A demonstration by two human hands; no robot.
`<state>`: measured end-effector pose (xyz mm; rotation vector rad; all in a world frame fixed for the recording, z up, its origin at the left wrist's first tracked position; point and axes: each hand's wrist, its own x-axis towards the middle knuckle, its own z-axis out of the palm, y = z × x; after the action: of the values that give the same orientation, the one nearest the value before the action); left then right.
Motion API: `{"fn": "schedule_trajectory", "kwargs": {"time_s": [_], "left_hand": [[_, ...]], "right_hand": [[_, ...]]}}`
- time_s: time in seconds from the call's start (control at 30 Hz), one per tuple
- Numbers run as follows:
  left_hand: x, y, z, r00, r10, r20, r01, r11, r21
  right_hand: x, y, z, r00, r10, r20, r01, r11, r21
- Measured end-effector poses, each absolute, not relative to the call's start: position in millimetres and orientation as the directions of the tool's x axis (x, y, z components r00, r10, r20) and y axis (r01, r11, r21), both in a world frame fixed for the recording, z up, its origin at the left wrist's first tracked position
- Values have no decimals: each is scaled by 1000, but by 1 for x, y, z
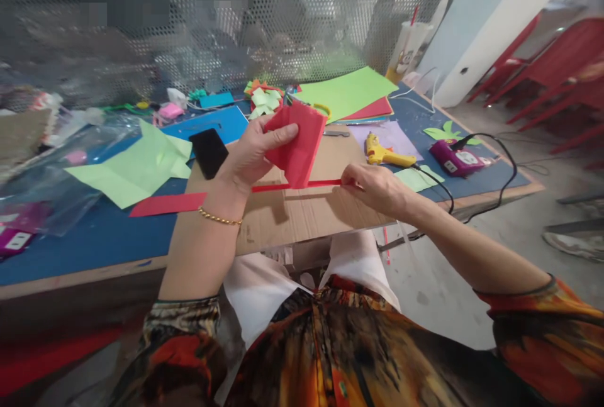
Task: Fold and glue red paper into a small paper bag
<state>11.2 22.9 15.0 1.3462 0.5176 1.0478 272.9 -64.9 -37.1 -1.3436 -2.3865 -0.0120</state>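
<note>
Folded red paper is held up over the cardboard by my left hand, thumb on its near face and fingers behind. My right hand is closed at the right end of a narrow red paper strip, fingertips together low over the cardboard sheet. The strip runs leftward behind the folded paper, which hides part of it. Left of my left wrist lies a wider red paper strip. Just beyond my right hand rests a yellow glue gun.
Light green paper and a black flat object lie to the left. Bright green sheets are stacked at the back. A purple power socket with a black cable sits right, near the table edge. A drink cup stands behind.
</note>
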Motion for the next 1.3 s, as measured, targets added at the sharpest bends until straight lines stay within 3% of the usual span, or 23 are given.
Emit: {"fn": "schedule_trajectory", "kwargs": {"time_s": [0.13,0.2,0.3,0.4,0.57,0.67,0.8,0.9,1.03,1.13,1.23,1.3], "left_hand": [[9,23,16,590,790,167,-293,16,956],[10,21,17,667,738,103,-239,81,968],[15,12,16,776,630,-37,-105,186,977],[25,-3,13,836,525,-158,17,262,965],[38,-25,10,815,563,-135,-32,277,960],[39,-27,8,738,651,-176,-11,273,962],[40,-22,3,587,793,-162,24,183,983],[40,-18,2,450,893,0,7,-4,1000],[38,-21,8,409,904,126,23,-149,989],[34,-26,12,458,879,135,77,-191,979],[29,-29,18,515,841,167,153,-282,947],[27,-29,23,568,788,237,208,-416,885]], "right_hand": [[291,-83,-19,-684,467,561,666,713,218],[298,-90,-11,-733,324,598,596,729,336],[303,-92,-7,-725,216,654,559,740,374],[303,-86,-16,-684,200,701,590,716,372],[294,-77,-37,-624,146,768,664,617,423],[300,-77,-38,-543,270,795,737,607,297],[325,-83,-26,-134,674,727,905,383,-188],[332,-86,-21,128,802,583,789,274,-550],[308,-78,-11,69,927,370,462,299,-835],[298,-66,7,-3,913,407,423,370,-827],[320,-55,21,128,812,570,697,335,-634],[344,-51,19,163,823,543,822,191,-536]]}}
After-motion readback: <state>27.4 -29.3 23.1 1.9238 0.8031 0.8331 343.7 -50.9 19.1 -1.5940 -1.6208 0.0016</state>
